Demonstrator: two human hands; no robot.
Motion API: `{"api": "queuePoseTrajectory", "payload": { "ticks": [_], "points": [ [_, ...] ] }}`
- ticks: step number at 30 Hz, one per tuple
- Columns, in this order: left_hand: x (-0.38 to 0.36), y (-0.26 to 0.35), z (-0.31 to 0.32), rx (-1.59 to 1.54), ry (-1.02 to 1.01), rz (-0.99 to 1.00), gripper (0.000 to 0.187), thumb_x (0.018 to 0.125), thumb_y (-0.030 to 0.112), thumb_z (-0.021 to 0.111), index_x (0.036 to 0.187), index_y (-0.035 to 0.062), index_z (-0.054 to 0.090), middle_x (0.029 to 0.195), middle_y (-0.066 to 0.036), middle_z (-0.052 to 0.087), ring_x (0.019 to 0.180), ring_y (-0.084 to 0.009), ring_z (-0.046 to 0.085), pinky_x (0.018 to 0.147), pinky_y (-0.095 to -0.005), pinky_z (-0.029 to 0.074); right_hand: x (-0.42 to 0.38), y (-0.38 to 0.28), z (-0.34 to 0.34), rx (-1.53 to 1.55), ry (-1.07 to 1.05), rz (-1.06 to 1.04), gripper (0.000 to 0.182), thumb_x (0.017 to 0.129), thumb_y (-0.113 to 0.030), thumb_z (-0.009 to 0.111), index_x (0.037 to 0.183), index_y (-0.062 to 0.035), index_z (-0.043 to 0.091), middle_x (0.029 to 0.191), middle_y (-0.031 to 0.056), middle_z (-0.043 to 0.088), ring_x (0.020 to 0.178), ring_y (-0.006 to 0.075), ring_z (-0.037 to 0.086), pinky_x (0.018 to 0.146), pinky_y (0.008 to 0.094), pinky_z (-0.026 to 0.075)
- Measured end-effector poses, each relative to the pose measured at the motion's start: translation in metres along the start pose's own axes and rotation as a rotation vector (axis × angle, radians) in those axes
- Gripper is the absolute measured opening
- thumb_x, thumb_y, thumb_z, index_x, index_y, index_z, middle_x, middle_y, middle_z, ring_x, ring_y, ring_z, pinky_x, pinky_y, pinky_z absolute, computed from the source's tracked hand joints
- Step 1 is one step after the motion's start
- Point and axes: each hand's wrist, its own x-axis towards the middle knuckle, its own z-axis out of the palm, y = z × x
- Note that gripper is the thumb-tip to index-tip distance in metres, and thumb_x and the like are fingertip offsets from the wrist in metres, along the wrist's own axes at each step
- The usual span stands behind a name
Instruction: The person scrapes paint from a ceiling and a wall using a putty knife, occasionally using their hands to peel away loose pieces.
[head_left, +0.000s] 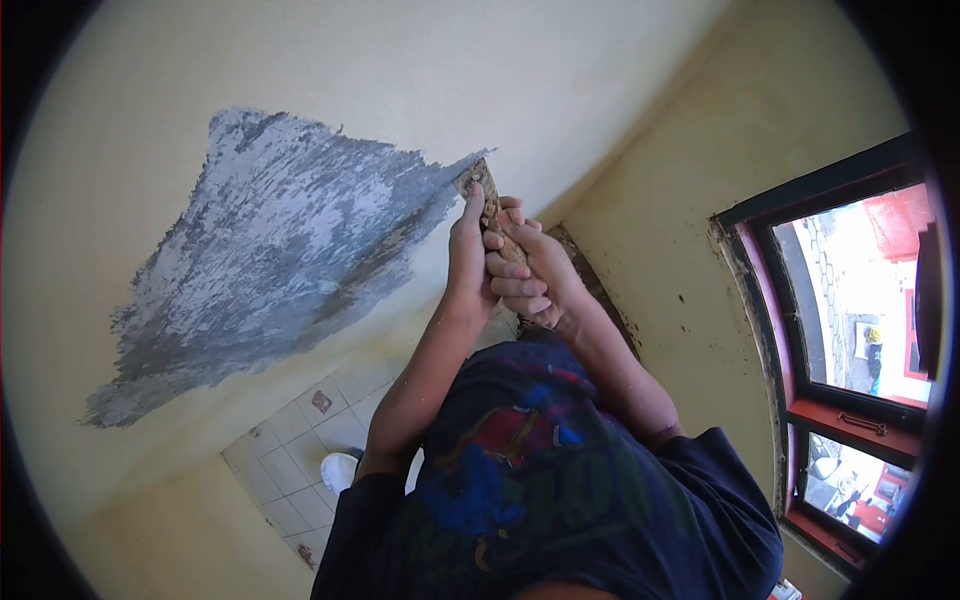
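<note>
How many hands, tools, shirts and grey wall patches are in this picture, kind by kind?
Hands: 2 (left hand, right hand)
Tools: 1 (scraper)
Shirts: 1 (dark shirt)
Wall patches: 1 (grey patch)
Total: 5

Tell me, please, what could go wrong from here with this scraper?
The left hand has its thumb near the edge of the scraper, so a slip might graze it on the wall. The edge is at the tip of the grey patch; pressing too hard could gouge the wall.

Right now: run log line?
left hand: gripping flat tool | right hand: gripping flat tool | flat tool: at grey patch, right end | window: right side
</note>
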Motion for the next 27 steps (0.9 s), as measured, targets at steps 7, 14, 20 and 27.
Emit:
{"api": "queuePoseTrajectory", "payload": {
  "ticks": [7,14,20,27],
  "points": [
    [0.005,-0.005,0.003,-0.034,-0.012,0.052,0.044,0.094,0.046,0.043,0.091,0.0042,0.056,0.071,-0.002,0.054,0.074,-0.0186,0.06,0.067,-0.0297,0.053,0.0,-0.01,0.002,-0.088,-0.021,0.022,0.034,0.098,-0.04,0.035,0.086,-0.0092,0.045,0.049,0.0017,0.038,0.027,0.005,0.026,0.019,0.0176,0.018],
    [-0.003,0.002,0.016,-0.051,0.062,0.092,0.049,0.094,0.044,0.042,0.089,-0.002,0.057,0.069,-0.006,0.055,0.07,-0.0226,0.06,0.066,-0.0314,0.053,-0.007,-0.009,0.016,-0.16,0.02,-0.031,0.03,0.097,-0.037,0.039,0.084,-0.0104,0.042,0.05,-0.0004,0.036,0.029,0.0035,0.024,0.021,0.0177,0.014],
    [0.011,-0.006,0.005,-0.122,0.019,0.035,0.043,0.092,0.044,0.048,0.088,0.0025,0.057,0.069,-0.003,0.055,0.073,-0.0179,0.058,0.065,-0.0282,0.051,-0.002,-0.016,0.013,-0.025,-0.005,0.043,0.027,0.097,-0.033,0.036,0.084,-0.0108,0.042,0.05,-0.0006,0.036,0.029,0.0041,0.024,0.021,0.018,0.015],
    [0.031,-0.028,-0.007,-0.121,0.062,-0.054,0.046,0.091,0.045,0.05,0.09,-0.0006,0.058,0.072,-0.005,0.057,0.07,-0.0185,0.059,0.066,-0.0288,0.051,0.015,-0.023,-0.031,0.146,0.041,0.071,0.033,0.099,-0.035,0.031,0.086,-0.0084,0.045,0.05,0.0027,0.04,0.029,0.0066,0.029,0.02,0.0189,0.021]
  ]
}}
